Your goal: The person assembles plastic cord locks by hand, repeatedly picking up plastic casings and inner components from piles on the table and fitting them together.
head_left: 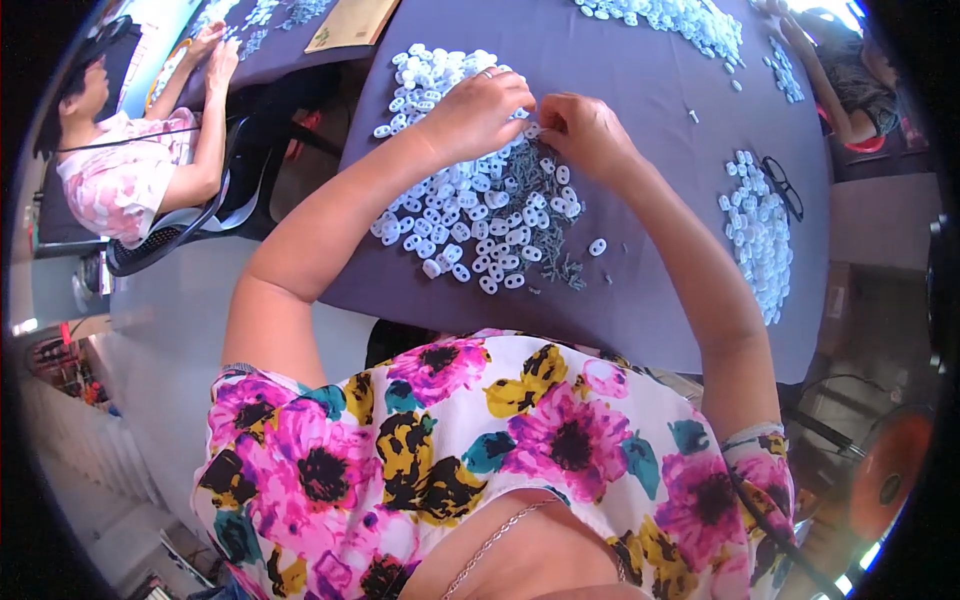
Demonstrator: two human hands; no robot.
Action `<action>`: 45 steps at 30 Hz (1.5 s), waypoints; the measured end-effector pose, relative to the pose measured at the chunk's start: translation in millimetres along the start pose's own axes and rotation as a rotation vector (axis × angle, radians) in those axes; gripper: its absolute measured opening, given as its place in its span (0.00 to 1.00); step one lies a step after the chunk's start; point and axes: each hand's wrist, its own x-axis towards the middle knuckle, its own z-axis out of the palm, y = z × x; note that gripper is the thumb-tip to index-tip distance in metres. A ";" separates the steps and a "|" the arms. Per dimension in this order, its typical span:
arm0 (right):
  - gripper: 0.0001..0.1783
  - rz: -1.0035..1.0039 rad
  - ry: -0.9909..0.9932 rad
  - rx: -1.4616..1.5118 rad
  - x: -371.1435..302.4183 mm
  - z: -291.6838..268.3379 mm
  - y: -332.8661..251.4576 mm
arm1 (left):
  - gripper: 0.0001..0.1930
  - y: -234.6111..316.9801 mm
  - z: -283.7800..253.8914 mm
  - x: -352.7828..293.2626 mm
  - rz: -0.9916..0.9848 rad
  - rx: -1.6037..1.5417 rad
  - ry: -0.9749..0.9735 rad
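Observation:
Both my hands are raised over a pile of small white oval plastic pieces with two holes each (pixel 430 215) on the cloth-covered table. My left hand (pixel 482 112) is closed in a pinch above the middle of the pile. Close to its fingertips, my right hand (pixel 590 132) is also closed, with its fingers curled in. Whatever the two hands hold is too small or hidden to make out. Below them, a heap of tiny dark grey pieces (pixel 535 180) lies among the white ones, its kind too small to tell.
On the right lie another white pile (pixel 760 240) and black-framed glasses (pixel 783 187). A larger white pile (pixel 670 22) spreads along the far side. One person (pixel 140 170) works at a table on the left; another (pixel 858 85) sits at far right. An orange fan (pixel 890 475) stands at lower right.

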 end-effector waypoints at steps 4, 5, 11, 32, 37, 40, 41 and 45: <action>0.07 -0.073 0.065 -0.074 0.4 3.0 4.1 | 0.12 0.7 1.3 3.4 0.001 0.032 0.015; 0.07 -0.072 0.065 -0.071 -0.1 3.6 5.3 | 0.12 2.0 2.2 3.7 0.002 0.032 0.012; 0.09 0.059 0.128 0.128 -4.8 -13.9 7.5 | 0.12 9.3 8.2 1.0 0.049 0.042 -0.030; 0.08 -0.101 0.042 -0.136 0.3 2.9 -0.6 | 0.12 -1.9 -25.7 -24.4 -0.098 0.193 0.014; 0.08 -0.043 0.052 -0.007 -17.5 -19.1 -10.2 | 0.11 -3.3 -21.9 -31.0 -0.112 0.194 0.044; 0.07 0.099 0.033 0.041 -53.7 -45.3 -12.7 | 0.11 -0.7 -22.5 -33.8 -0.100 0.210 0.062; 0.07 0.194 -0.023 0.068 -67.1 -50.6 -11.8 | 0.11 0.7 -22.3 -31.7 -0.099 0.214 0.061; 0.07 0.366 -0.133 0.122 -115.9 -58.4 -2.2 | 0.10 4.1 -0.7 -13.1 -0.004 0.131 0.097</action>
